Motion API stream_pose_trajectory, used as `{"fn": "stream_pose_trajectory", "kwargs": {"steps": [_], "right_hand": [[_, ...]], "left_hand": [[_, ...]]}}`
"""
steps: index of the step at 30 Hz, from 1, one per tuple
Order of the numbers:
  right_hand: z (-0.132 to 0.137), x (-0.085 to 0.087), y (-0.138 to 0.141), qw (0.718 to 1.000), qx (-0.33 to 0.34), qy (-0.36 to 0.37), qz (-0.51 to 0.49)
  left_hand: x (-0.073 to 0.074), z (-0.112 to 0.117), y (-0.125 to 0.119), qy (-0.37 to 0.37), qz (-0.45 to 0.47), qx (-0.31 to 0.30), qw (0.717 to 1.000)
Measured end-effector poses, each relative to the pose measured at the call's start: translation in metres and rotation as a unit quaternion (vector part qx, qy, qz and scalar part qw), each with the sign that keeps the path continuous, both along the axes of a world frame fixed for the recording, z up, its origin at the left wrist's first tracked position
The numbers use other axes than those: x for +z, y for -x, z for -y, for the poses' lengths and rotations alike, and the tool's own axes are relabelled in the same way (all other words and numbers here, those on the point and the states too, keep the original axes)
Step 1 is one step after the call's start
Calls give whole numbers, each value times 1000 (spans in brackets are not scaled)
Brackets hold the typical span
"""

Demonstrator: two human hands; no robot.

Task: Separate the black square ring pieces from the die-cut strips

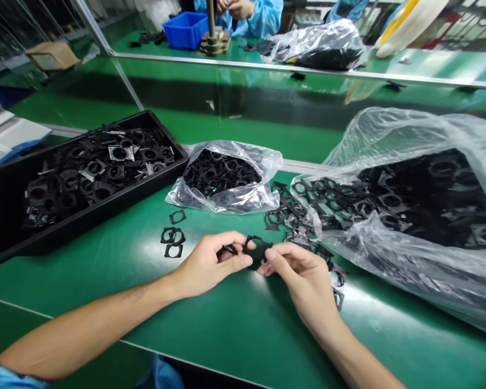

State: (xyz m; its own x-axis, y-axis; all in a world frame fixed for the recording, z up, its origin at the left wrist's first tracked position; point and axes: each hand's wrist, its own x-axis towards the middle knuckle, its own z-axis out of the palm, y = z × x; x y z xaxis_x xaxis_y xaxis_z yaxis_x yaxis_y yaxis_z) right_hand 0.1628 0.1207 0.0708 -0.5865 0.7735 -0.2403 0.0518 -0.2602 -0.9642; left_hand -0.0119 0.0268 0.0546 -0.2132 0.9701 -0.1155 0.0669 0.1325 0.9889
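"While we look down, where is the black frame, and how do we hold it?"

"Just between our hands: our right hand pinches its three-o'clock end, and our left hand, closed on other black pieces, meets its nine-o'clock end."

"And around us?"

"We have a black tray at ten o'clock, loose frames at nine, a small bag at eleven, a large bag at two."
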Motion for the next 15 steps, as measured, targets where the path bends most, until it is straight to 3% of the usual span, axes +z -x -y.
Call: {"fn": "stream_pose_trajectory", "kwargs": {"steps": [4, 8, 11, 15], "right_hand": [[-2, 1, 0, 1000, -17, 6, 2], [-1, -3, 1, 1000, 19, 8, 19], [2, -6, 0, 999, 41, 23, 10], [5, -4, 0, 995, 74, 62, -4]], "left_hand": [[-2, -5, 7, -48, 18, 25, 998], [-3, -5, 10, -113, -99, 58, 987], [-3, -2, 8, -214, -210, 51, 953], [-4, 1, 3, -292, -308, -11, 905]]}}
